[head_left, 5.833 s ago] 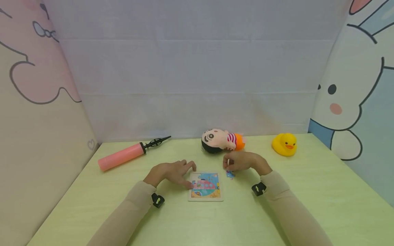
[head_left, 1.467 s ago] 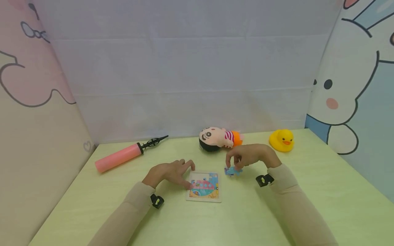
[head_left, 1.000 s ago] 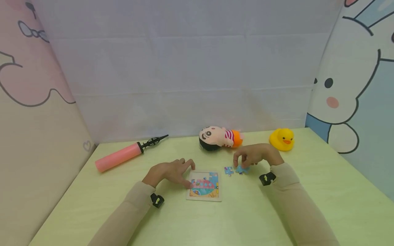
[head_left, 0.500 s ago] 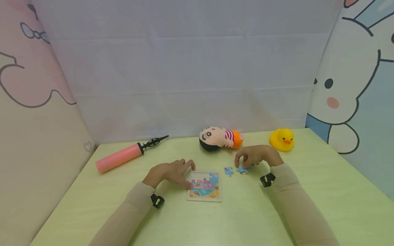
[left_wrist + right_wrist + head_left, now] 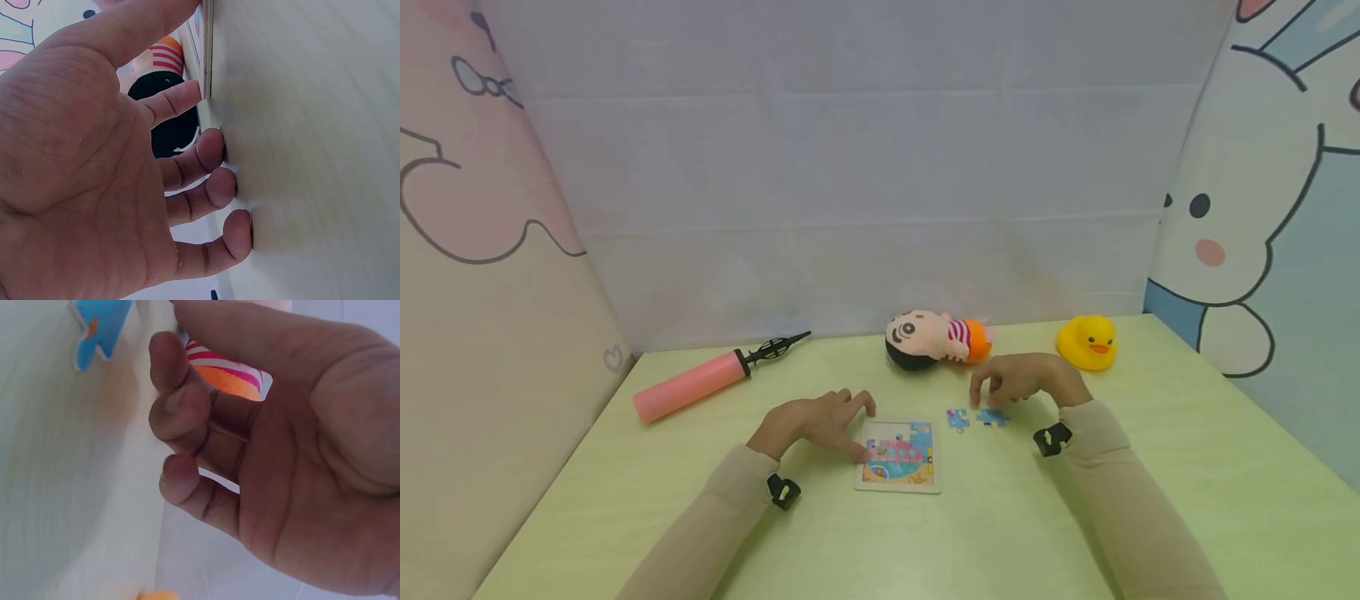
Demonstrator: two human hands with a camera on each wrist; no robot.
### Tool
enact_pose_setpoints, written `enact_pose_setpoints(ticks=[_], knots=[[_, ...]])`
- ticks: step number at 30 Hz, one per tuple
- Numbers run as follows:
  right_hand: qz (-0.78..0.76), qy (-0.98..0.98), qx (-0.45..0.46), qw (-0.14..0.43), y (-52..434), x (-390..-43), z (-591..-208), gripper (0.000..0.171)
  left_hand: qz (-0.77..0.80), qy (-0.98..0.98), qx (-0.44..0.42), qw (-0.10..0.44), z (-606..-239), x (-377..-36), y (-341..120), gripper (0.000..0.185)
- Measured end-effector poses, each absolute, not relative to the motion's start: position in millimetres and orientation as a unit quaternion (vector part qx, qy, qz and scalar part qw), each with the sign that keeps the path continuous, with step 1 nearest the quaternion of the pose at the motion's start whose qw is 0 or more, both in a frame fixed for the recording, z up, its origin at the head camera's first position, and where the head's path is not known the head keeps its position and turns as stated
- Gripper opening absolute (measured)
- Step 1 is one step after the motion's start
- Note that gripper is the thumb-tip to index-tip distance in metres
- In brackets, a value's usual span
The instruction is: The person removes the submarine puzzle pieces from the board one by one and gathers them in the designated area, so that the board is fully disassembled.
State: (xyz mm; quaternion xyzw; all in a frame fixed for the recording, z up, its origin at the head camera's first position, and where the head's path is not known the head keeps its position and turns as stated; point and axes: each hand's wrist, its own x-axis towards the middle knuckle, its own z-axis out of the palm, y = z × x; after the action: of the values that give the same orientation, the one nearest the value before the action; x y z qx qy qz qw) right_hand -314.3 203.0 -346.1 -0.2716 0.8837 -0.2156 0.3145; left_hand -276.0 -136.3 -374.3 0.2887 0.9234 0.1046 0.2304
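Observation:
A small square jigsaw puzzle [image 5: 898,473] in a pale frame lies mid-table, with a bare patch across its upper part. My left hand [image 5: 811,421] is at its left side, thumb on the left edge and index finger by the far corner. In the left wrist view the other fingertips [image 5: 237,234] rest on the table. Right of the frame lie two blue jigsaw pieces, a nearer one [image 5: 957,419] and another [image 5: 992,418]. Over the latter hovers my right hand [image 5: 1018,379], fingers bent and holding nothing. The right wrist view has a piece [image 5: 105,328] apart from the fingers.
A plush doll [image 5: 925,337] lies behind the pieces by the back wall. To its right sits a yellow rubber duck [image 5: 1086,343]. At the left lies a pink hand pump [image 5: 688,389] with a black nozzle. Side walls bound the table [image 5: 880,550].
Since the oldest frame, a bare patch has appeared in the puzzle and a second blue piece lies on the table. My right hand moved right and let go of that piece; the left hand stayed.

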Motion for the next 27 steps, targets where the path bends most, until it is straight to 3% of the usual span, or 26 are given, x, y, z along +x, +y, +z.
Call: enact_pose_setpoints(ticks=[22, 27], knots=[[-0.154, 0.874, -0.398, 0.235, 149, -301, -352, 0.019, 0.098, 0.922, 0.297, 0.231, -373, -275, -137, 0.056], [-0.155, 0.873, -0.392, 0.247, 133, -294, -352, 0.018, 0.1, 0.923, 0.289, 0.232, -372, -275, -137, 0.056]])
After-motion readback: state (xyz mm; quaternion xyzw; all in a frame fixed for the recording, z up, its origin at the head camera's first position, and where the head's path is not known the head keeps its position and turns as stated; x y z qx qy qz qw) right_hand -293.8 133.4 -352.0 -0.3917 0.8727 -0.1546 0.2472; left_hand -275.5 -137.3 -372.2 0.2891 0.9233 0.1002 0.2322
